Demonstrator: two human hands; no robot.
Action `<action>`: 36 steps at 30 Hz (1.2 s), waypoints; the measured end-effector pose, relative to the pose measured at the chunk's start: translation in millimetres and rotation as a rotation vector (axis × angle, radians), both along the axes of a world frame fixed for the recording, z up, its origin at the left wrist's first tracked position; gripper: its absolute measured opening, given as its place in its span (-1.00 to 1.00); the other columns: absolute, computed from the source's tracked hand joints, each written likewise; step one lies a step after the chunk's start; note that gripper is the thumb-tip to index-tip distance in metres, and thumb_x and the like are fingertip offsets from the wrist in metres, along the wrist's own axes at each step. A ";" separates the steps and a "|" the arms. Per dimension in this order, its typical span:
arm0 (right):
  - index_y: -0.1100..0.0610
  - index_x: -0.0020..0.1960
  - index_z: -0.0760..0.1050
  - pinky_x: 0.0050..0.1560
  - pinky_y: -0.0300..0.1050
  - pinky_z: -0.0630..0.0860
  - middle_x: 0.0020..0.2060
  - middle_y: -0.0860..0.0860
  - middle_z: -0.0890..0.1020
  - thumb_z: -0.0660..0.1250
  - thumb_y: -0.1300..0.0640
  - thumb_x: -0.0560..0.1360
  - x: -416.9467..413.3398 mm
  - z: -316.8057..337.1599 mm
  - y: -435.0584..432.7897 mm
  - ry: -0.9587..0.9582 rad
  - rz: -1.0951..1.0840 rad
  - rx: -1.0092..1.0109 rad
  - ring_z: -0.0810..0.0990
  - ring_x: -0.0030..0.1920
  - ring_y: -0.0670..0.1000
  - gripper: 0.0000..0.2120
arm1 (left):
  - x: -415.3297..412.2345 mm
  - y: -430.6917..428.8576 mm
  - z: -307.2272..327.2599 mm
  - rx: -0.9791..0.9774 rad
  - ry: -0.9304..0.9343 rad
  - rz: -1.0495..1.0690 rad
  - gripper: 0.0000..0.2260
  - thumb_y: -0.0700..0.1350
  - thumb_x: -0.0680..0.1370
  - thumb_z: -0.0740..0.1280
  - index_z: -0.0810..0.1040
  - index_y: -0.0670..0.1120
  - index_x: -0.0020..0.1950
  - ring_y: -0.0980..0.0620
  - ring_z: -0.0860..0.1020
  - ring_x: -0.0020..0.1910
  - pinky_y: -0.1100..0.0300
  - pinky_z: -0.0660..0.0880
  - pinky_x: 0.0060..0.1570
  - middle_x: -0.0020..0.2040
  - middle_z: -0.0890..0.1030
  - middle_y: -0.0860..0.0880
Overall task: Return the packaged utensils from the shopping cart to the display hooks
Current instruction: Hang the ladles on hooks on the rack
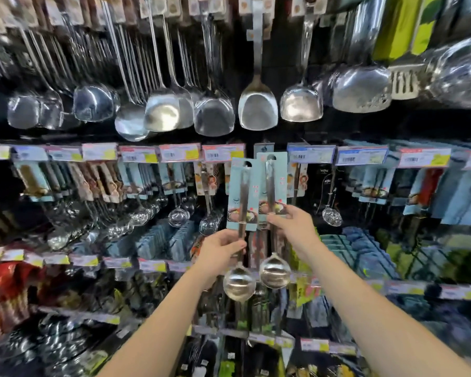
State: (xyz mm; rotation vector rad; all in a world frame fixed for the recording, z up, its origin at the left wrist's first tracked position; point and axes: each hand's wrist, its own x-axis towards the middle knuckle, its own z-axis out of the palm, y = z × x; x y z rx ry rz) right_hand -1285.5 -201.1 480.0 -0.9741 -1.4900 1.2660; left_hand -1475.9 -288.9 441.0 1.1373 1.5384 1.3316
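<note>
Both hands hold packaged soup ladles up in front of the display wall. The left hand (220,251) has its fingers curled round the steel handle of the left ladle (239,284), just under that ladle's pale blue card, and the round bowl hangs below the fist. The right hand (294,227) pinches the lower edge of the card on the right ladle (275,272), thumb in front, while the bowl hangs free beside the other one. The two cards stand upright side by side and seem to overlap slightly. The right one sits higher, its hang hole reaching the row of price tags (180,153). Whether that hole is on a hook cannot be told. More carded ladles (178,216) hang along the same row, and large steel spatulas (258,110) hang in the row above.
</note>
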 end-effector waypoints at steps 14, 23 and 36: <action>0.03 0.04 0.64 -0.03 -0.10 0.62 0.02 0.02 0.76 0.49 0.23 0.54 -35.5 1.1 7.7 0.025 -0.068 -0.085 0.72 -0.05 -0.01 -0.86 | -26.2 14.5 -0.5 -0.011 -0.048 -0.129 -0.93 -0.15 0.58 0.46 0.69 -0.02 0.05 0.00 0.69 0.05 0.06 0.62 0.07 -0.02 0.73 0.04; 0.04 0.16 0.64 -0.09 -0.17 0.62 0.02 -0.07 0.74 0.50 0.16 0.55 -43.1 -15.7 39.6 -0.016 -0.065 -0.097 0.70 0.04 -0.07 -0.80 | -23.9 25.8 -0.1 -0.012 -0.055 -0.156 -0.88 -0.15 0.58 0.46 0.68 -0.05 0.11 0.01 0.69 0.08 0.08 0.66 0.08 0.05 0.72 -0.02; 0.15 0.08 0.72 0.12 0.17 0.66 0.00 0.10 0.78 0.47 0.25 0.54 -54.5 -29.3 102.5 -0.047 -0.078 -0.151 0.75 0.06 0.21 -0.87 | -22.4 53.0 -1.3 -0.033 -0.075 -0.140 -0.89 -0.19 0.57 0.47 0.69 -0.08 0.09 0.01 0.71 0.05 0.18 0.63 0.00 0.01 0.75 0.00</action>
